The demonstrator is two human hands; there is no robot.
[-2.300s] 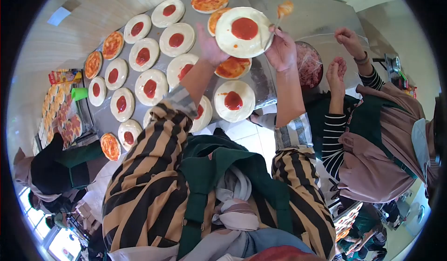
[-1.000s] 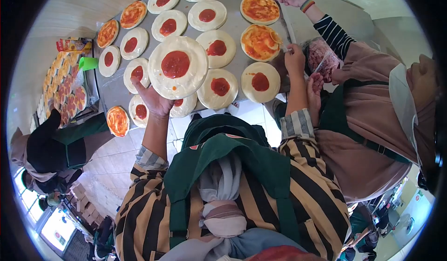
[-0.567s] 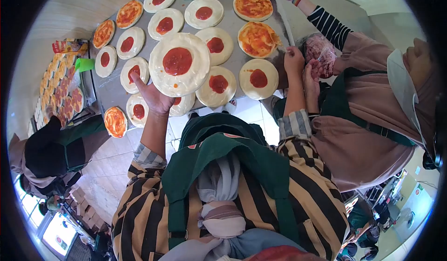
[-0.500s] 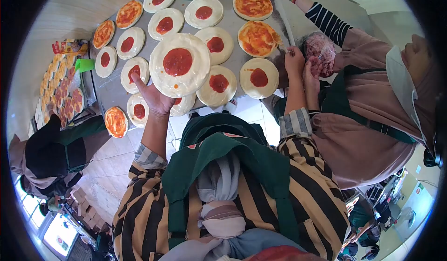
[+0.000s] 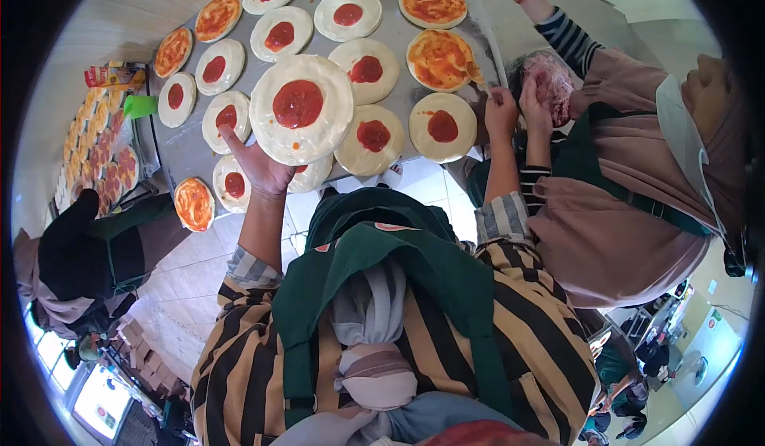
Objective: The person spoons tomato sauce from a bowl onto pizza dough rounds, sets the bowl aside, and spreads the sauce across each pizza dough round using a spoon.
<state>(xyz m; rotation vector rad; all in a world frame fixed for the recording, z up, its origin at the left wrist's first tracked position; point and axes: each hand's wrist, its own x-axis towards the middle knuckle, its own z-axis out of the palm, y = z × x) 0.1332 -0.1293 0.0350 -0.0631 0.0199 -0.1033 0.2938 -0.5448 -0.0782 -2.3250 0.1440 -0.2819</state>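
My left hand (image 5: 259, 163) supports a raised dough round (image 5: 327, 131) with red sauce in its middle, the palm at its lower left edge and the thumb pointing up beside it. At the right, my right hand (image 5: 501, 111) is closed near the table's front edge, next to the co-worker's hand; whatever its fingers pinch is too small to name. Close by on the left lie a sauce-covered round (image 5: 440, 60) with a ragged right edge and a round with a central sauce spot (image 5: 442, 127).
More sauced rounds (image 5: 282, 35) cover the metal table (image 5: 498, 16). A co-worker (image 5: 621, 175) stands at the right, beside a bag of shredded pink filling (image 5: 547, 88). Another person (image 5: 96, 239) is at the left, near topped rounds (image 5: 96, 143) and a green cup (image 5: 140, 107).
The view has shifted slightly, and the raised round has moved a little left with my left hand. The co-worker's far hand has lifted off the table's back part.
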